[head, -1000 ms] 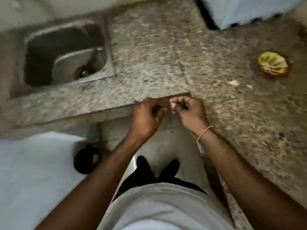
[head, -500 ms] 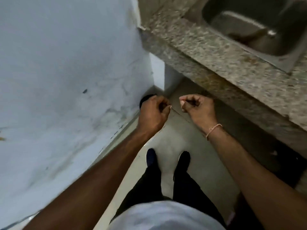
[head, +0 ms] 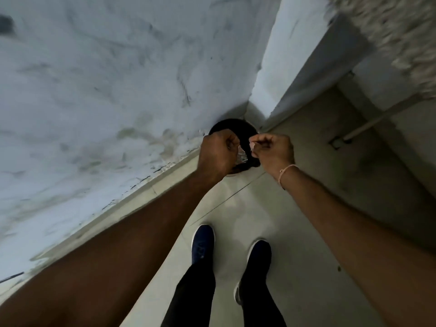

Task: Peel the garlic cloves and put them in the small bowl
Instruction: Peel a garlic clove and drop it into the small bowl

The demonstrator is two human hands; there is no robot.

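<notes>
Both my hands are held close together over a round black bin (head: 232,127) in the floor corner. My left hand (head: 218,153) is curled, and a pale papery bit of garlic skin (head: 241,152) shows at its fingertips. My right hand (head: 271,149) pinches a small pale garlic clove (head: 252,145) between thumb and fingers; most of the clove is hidden. The small bowl is out of view.
A stained white wall (head: 106,90) fills the left. The speckled granite counter edge (head: 401,31) runs along the top right, with a pipe (head: 368,125) under it. My two dark shoes (head: 203,244) stand on the pale tiled floor (head: 295,256).
My view has swung left and down, from the counter and sink to the wall corner. Both hands, still close together and curled, now hang over the black bin.
</notes>
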